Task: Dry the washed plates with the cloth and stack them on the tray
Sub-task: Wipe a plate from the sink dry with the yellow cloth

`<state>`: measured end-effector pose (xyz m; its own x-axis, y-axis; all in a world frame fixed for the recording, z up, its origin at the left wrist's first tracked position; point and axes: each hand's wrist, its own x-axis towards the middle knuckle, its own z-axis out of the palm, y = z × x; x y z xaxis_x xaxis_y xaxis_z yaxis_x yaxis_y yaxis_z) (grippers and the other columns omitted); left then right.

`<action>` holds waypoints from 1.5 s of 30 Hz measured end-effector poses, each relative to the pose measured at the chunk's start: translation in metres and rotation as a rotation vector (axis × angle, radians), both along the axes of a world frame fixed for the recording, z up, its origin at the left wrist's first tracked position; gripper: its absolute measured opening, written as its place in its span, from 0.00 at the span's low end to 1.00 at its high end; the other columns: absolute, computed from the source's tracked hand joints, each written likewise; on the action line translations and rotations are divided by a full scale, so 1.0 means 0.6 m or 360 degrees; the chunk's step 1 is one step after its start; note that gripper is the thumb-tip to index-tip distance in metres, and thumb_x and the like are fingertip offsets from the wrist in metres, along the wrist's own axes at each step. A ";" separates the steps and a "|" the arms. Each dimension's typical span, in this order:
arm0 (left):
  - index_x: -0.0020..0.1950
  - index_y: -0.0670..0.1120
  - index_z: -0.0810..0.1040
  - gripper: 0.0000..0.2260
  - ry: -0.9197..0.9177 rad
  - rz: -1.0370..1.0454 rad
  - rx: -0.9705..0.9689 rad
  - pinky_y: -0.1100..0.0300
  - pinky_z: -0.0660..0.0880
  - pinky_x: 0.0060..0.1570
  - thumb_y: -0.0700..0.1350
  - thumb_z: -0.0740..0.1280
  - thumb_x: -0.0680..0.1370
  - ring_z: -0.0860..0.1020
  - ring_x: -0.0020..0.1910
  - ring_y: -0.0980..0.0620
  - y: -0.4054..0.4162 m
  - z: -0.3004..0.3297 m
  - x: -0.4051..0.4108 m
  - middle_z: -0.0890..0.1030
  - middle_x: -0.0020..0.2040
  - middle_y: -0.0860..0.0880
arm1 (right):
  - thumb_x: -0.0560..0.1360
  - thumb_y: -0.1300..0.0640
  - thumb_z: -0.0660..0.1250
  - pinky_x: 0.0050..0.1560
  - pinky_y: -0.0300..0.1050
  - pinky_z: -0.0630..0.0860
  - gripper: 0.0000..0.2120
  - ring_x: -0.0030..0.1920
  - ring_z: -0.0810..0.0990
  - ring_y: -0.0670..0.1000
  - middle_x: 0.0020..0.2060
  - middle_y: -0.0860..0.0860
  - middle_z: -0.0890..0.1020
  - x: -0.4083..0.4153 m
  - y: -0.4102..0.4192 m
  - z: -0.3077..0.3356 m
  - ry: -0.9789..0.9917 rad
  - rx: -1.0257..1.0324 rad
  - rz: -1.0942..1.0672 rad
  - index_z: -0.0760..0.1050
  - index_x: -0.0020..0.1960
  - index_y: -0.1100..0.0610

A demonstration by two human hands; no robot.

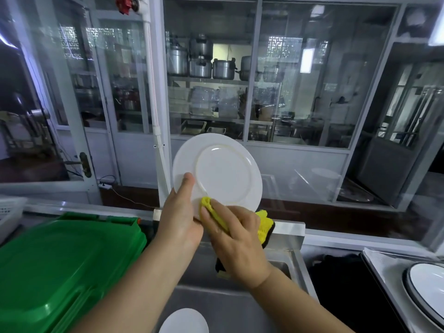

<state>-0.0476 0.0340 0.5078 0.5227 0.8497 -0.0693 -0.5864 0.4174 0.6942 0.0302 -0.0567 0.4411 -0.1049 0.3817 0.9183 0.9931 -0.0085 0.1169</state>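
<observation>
Head view: A round white ceramic plate [217, 171] is held upright above the stainless steel sink [223, 299], with its underside and foot ring facing the camera. The left hand [179, 217] grips the plate at its lower left rim; the thumb lies straight against the underside, and the other fingers are hidden behind the plate. The right hand [236, 241] holds a yellow microfibre cloth with a black edge [263, 224] and presses a folded corner of it against the lower rim of the plate; its fingers are curled round the cloth and lie close together. A second round white plate [183, 320] lies in the sink basin below the forearms. A green plastic crate lid [64, 267] sits left of the sink. At the lower right edge, a white dish with a dark rim [426, 284] rests on a grey tray [384, 267].
</observation>
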 end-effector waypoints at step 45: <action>0.57 0.57 0.79 0.14 0.0333 -0.0059 0.0450 0.50 0.77 0.47 0.58 0.57 0.80 0.80 0.55 0.45 0.051 -0.033 -0.052 0.83 0.54 0.49 | 0.76 0.46 0.63 0.47 0.51 0.76 0.21 0.46 0.77 0.58 0.54 0.56 0.80 0.026 -0.053 0.026 0.0197 -0.0615 0.0016 0.79 0.61 0.58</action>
